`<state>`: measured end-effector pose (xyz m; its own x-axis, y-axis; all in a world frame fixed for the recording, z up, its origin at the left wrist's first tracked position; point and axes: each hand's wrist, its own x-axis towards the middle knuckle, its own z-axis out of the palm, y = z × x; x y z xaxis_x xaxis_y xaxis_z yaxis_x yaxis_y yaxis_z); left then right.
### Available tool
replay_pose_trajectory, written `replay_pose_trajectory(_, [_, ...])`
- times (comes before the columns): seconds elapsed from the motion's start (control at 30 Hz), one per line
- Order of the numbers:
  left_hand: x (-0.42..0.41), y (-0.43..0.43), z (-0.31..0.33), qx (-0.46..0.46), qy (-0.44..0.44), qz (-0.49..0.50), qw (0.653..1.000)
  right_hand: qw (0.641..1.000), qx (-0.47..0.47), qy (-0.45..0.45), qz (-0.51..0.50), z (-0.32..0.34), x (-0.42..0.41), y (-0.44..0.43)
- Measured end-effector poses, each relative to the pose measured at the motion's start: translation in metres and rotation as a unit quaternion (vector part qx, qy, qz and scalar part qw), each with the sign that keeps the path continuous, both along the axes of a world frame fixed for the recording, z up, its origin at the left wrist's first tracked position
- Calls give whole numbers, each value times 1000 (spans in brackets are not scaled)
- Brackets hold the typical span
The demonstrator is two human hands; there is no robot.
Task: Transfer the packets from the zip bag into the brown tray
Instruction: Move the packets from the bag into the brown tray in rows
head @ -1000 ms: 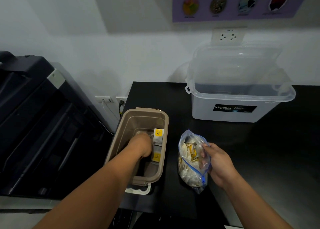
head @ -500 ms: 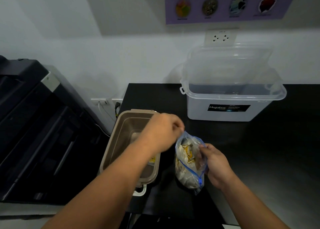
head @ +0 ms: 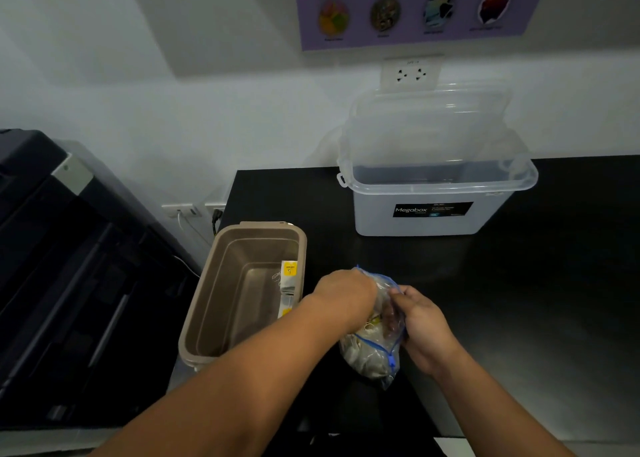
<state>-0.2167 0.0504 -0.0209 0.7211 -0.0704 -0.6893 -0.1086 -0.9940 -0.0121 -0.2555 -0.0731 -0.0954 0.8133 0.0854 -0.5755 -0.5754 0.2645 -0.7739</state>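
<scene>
Clear plastic zip bag [head: 372,352]: right hand [head: 424,328] pinches its blue-sealed mouth steady so left hand [head: 346,297] can reach in. Left fingers are hidden inside, so can't tell its grip.

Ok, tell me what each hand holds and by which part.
The right hand grips the zip bag by its open top edge. The left hand is in the bag's mouth; any hold there is hidden.

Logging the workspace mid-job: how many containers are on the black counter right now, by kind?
brown tray: 1
zip bag: 1
clear storage box: 1
Total: 3
</scene>
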Motion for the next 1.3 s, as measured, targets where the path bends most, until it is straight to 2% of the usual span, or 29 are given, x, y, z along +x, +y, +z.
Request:
replay_pose_trajectory(0.13, [-3,9,1,-1,-18,-54,998,1000,-8,2,8,2,-1,0])
replay_pose_trajectory(0.27, [1,7,4,-11,-11,-16,1000,1000,-11,3,12,0,-1,-1])
replay_pose_trajectory(0.37, [3,10,7,-27,-42,-29,998,1000,-10,0,13,-1,0,-1])
replay_pose_trajectory(0.5, [3,19,20,-113,-80,35,990,1000,-23,-7,13,0,0,1])
replay_pose_trajectory(0.63, [1,33,28,-220,-140,77,962,1000,-21,4,16,1,1,2])
replay_pose_trajectory(0.87, [-1,69,49,-355,-111,162,914,1000,-11,19,17,6,3,6])
replay_pose_trajectory(1.0, [-6,103,66,-419,-113,249,866,1000,-7,21,14,7,4,9])
replay_pose_trajectory(1.17, [-12,138,66,-374,-227,266,859,1000,-13,20,19,5,4,13])
replay_pose_trajectory(1.3, [-17,158,56,-366,-250,278,852,1000,-14,17,22,3,6,16])
